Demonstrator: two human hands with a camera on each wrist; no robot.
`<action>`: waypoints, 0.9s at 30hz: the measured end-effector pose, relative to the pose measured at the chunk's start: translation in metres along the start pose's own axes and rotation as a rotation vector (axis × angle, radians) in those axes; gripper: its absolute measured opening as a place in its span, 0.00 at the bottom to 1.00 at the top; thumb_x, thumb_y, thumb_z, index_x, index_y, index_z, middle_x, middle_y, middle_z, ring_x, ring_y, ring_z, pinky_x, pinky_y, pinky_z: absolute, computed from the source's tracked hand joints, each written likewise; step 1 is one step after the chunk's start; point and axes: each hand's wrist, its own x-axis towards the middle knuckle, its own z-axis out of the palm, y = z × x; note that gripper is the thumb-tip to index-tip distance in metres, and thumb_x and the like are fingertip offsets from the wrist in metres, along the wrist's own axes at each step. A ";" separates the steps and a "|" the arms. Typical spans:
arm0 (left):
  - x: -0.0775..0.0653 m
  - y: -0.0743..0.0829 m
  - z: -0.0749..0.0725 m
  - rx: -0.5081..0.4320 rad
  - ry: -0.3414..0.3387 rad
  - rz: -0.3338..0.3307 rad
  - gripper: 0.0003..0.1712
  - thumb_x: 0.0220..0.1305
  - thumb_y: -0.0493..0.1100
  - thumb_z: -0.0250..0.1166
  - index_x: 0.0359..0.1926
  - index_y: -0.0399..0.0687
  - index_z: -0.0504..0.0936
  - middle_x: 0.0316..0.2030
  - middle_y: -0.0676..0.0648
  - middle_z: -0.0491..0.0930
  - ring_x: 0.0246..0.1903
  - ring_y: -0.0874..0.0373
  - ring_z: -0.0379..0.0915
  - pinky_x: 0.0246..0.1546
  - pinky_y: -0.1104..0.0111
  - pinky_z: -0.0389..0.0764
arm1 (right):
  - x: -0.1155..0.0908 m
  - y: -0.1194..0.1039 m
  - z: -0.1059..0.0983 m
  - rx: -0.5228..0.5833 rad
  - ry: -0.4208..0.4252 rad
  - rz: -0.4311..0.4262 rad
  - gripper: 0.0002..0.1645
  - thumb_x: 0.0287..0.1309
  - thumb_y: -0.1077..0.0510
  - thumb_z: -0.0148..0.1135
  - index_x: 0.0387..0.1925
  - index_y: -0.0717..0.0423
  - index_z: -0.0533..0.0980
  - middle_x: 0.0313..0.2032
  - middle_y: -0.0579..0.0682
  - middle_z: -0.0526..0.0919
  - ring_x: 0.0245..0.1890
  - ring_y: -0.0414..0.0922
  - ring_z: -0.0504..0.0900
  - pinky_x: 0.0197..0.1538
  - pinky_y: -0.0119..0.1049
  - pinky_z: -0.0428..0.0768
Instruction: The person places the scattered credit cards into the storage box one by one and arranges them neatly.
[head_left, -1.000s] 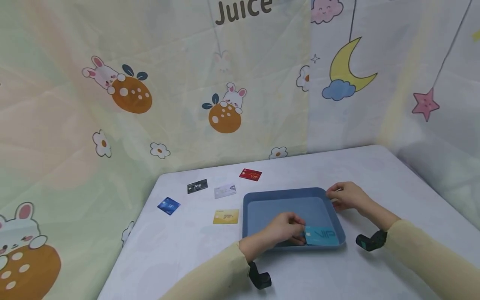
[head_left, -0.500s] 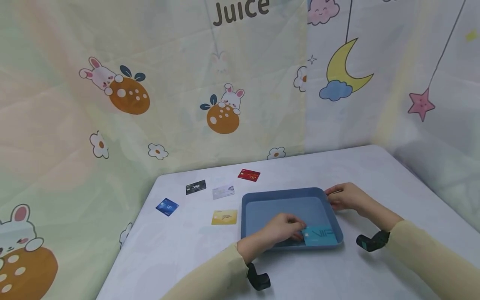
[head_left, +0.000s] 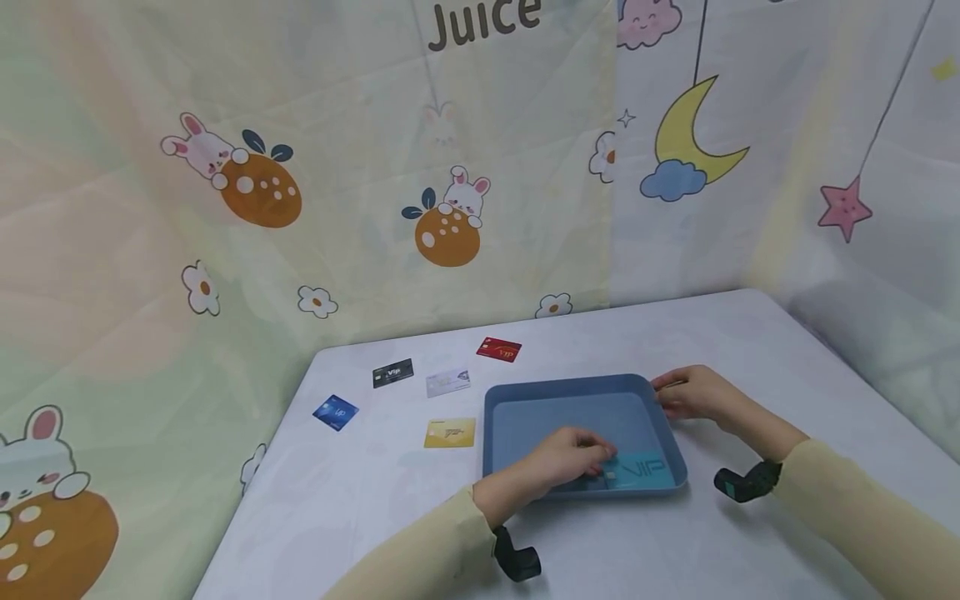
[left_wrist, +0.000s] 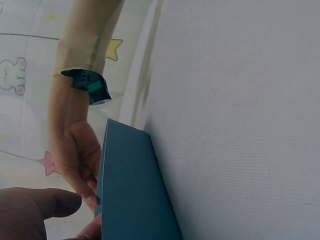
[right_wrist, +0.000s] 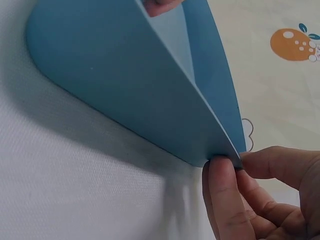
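- 1 blue card (head_left: 335, 412) lay on the white tabletop (head_left: 360, 517), turned cornerwise, near the left edge.
- 1 black card (head_left: 393, 373), marked "Vip", lay farther back and to its right.
- 1 pale card (head_left: 447, 382) lay just right of the black card.
- 1 gold card (head_left: 450, 433) lay nearer the person, just beside the left wall of the tray (head_left: 555, 412).
- 1 red card (head_left: 498, 349), marked "VIP", lay beyond the tray's far left corner.
- Tray: blue-grey, rounded corners, resting on the tabletop.
- Left hand (head_left: 570, 454) reached over the tray's near wall, fingers bent at the left end of the teal card (head_left: 645, 471). Could not tell whether it pinched the card or only rested on it.
- Teal card, marked "VIP", was inside the tray at its near right corner; the fingers partly covered its left end.
- Right hand (head_left: 693, 392) gripped the tray's right wall near the far corner. Right wrist view: thumb at the rim, fingers against the wall's outer face.
- 1 black device (head_left: 747, 482) showed at the right cuff.
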 end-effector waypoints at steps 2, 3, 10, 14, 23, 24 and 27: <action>-0.001 -0.001 0.000 -0.014 -0.008 0.003 0.14 0.73 0.47 0.63 0.52 0.47 0.87 0.45 0.55 0.86 0.38 0.62 0.82 0.46 0.69 0.84 | 0.000 0.001 0.000 0.007 0.001 0.005 0.28 0.69 0.61 0.62 0.63 0.76 0.70 0.51 0.67 0.83 0.38 0.39 0.85 0.43 0.35 0.89; -0.001 -0.001 -0.001 -0.021 -0.012 0.004 0.14 0.73 0.47 0.63 0.53 0.47 0.86 0.45 0.55 0.85 0.38 0.62 0.82 0.47 0.69 0.84 | 0.000 0.001 0.000 0.009 0.000 0.005 0.28 0.69 0.61 0.62 0.63 0.76 0.70 0.51 0.67 0.83 0.38 0.39 0.85 0.43 0.35 0.89; -0.003 0.000 -0.003 -0.050 -0.028 0.008 0.15 0.74 0.47 0.62 0.55 0.47 0.85 0.48 0.54 0.85 0.40 0.61 0.83 0.52 0.66 0.85 | 0.000 0.001 -0.001 -0.002 -0.008 -0.002 0.28 0.70 0.60 0.62 0.63 0.76 0.70 0.52 0.67 0.83 0.38 0.39 0.84 0.44 0.35 0.89; -0.004 0.000 -0.006 -0.073 -0.031 0.013 0.16 0.73 0.47 0.63 0.56 0.47 0.83 0.47 0.53 0.84 0.41 0.60 0.83 0.53 0.65 0.86 | 0.001 0.001 -0.001 -0.002 -0.008 0.005 0.28 0.70 0.60 0.62 0.63 0.76 0.70 0.51 0.65 0.83 0.37 0.39 0.84 0.43 0.34 0.89; -0.006 0.007 -0.023 -0.112 -0.031 0.035 0.17 0.73 0.49 0.64 0.57 0.49 0.82 0.47 0.51 0.85 0.44 0.58 0.84 0.58 0.60 0.84 | 0.003 0.002 -0.001 0.008 -0.012 0.008 0.30 0.71 0.59 0.61 0.65 0.76 0.69 0.52 0.66 0.83 0.39 0.39 0.84 0.43 0.34 0.89; -0.006 0.008 -0.024 -0.112 -0.034 0.036 0.17 0.73 0.50 0.63 0.57 0.49 0.82 0.48 0.51 0.85 0.44 0.58 0.84 0.58 0.60 0.83 | 0.002 0.002 -0.001 0.007 -0.011 0.009 0.30 0.71 0.59 0.61 0.65 0.76 0.69 0.52 0.66 0.83 0.39 0.39 0.84 0.44 0.34 0.89; -0.007 0.010 -0.029 -0.123 -0.037 0.048 0.16 0.74 0.49 0.62 0.57 0.49 0.82 0.48 0.51 0.85 0.46 0.57 0.85 0.58 0.61 0.84 | 0.002 0.001 0.000 0.005 -0.008 0.009 0.30 0.71 0.59 0.61 0.65 0.77 0.69 0.53 0.67 0.83 0.40 0.40 0.85 0.44 0.35 0.89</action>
